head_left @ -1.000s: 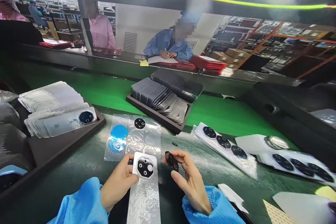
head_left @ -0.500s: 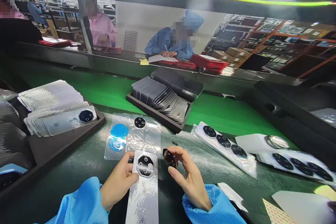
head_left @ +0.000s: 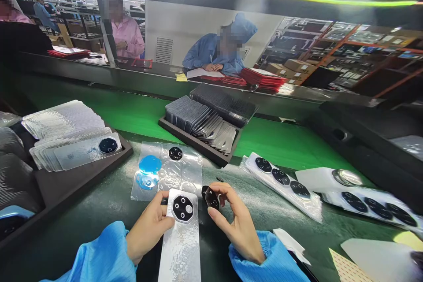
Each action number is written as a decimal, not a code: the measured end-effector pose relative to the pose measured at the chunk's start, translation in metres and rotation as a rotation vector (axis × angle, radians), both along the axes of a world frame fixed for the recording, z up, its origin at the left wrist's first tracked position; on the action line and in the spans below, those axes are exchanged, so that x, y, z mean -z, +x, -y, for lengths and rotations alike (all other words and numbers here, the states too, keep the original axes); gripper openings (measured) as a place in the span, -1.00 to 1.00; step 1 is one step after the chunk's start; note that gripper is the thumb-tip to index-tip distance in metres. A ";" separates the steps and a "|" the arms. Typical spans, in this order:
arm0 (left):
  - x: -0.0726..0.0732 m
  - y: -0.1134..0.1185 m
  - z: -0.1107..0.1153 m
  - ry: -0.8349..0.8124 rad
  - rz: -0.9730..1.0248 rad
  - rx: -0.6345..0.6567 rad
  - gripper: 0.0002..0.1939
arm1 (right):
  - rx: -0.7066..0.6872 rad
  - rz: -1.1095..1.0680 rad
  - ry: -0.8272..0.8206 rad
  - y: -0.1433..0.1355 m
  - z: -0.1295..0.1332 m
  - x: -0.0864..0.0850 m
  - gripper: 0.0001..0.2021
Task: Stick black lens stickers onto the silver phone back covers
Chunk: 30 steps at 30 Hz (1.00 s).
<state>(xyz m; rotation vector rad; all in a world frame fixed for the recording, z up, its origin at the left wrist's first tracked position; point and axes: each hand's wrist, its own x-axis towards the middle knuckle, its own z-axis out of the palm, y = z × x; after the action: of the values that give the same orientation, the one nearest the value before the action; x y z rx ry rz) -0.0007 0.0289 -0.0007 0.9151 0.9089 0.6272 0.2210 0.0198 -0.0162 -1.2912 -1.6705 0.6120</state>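
Observation:
My left hand (head_left: 147,229) grips the upper left edge of a silver phone back cover (head_left: 180,249), its black camera area uppermost. Just right of it, my right hand (head_left: 240,224) pinches a dark octagonal camera lens cover (head_left: 210,197) between thumb and fingers, tilted and apart from the back cover. Beyond both hands lies a clear plastic sheet (head_left: 190,176), with a black lens cover (head_left: 175,153) and blue round films (head_left: 149,172) on it. A small dark piece (head_left: 220,179) rests on the table behind my right fingers.
At the left a dark tray (head_left: 71,185) holds many silver back covers (head_left: 66,130). Ahead, another tray (head_left: 214,158) carries rows of dark panels (head_left: 194,119). Bagged lens covers (head_left: 280,178) lie at the right. Across the bench a person in blue (head_left: 211,50) writes beside red folders (head_left: 264,80).
The lens cover in my right hand has shifted slightly left and turned, showing more of its face. My left hand and the back cover have hardly moved.

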 end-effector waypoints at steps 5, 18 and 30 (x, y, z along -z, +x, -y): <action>-0.003 0.000 0.000 -0.012 0.006 0.005 -0.49 | 0.007 0.010 -0.006 0.000 0.000 0.000 -0.77; 0.004 -0.001 0.000 0.002 0.016 -0.007 -0.49 | -0.002 0.015 0.006 0.000 -0.001 0.001 -0.78; -0.006 0.001 0.000 -0.039 0.015 -0.011 -0.46 | 0.000 0.022 0.000 0.000 -0.001 0.001 -0.77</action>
<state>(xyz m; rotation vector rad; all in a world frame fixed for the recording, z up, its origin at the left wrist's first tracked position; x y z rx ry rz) 0.0003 0.0287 0.0052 0.8705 0.9096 0.6230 0.2210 0.0206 -0.0172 -1.3023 -1.6879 0.5999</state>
